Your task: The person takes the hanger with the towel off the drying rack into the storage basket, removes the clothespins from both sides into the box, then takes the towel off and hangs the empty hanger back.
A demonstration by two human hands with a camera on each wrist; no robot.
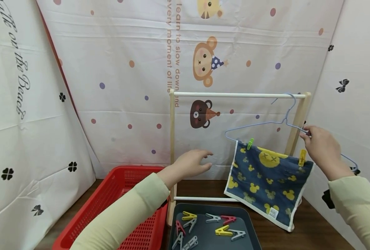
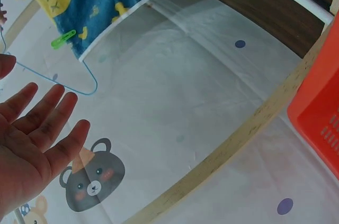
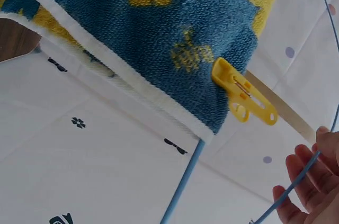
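Observation:
My right hand (image 1: 322, 144) pinches the sloping right arm of a blue wire hanger (image 1: 256, 124), thumb and fingers on the wire. The hanger's hook overlaps the white top rail (image 1: 234, 94) of a wooden rack near its right post. A blue towel (image 1: 266, 187) with yellow mouse-head prints and white edging is folded over the hanger's lower bar. One green clothespin (image 1: 250, 143) grips its left top edge, and a yellow clothespin (image 3: 243, 91) grips the right. My left hand (image 1: 188, 166) is in the air left of the towel, holding nothing, its fingers loosely extended.
A dark grey tray (image 1: 213, 208) with several yellow, red and grey clothespins sits at the front. Left of it stands a red perforated basket (image 1: 110, 205), partly behind my left sleeve. The rack's left post (image 1: 172, 128) rises between basket and towel. Printed cloth walls enclose the brown tabletop.

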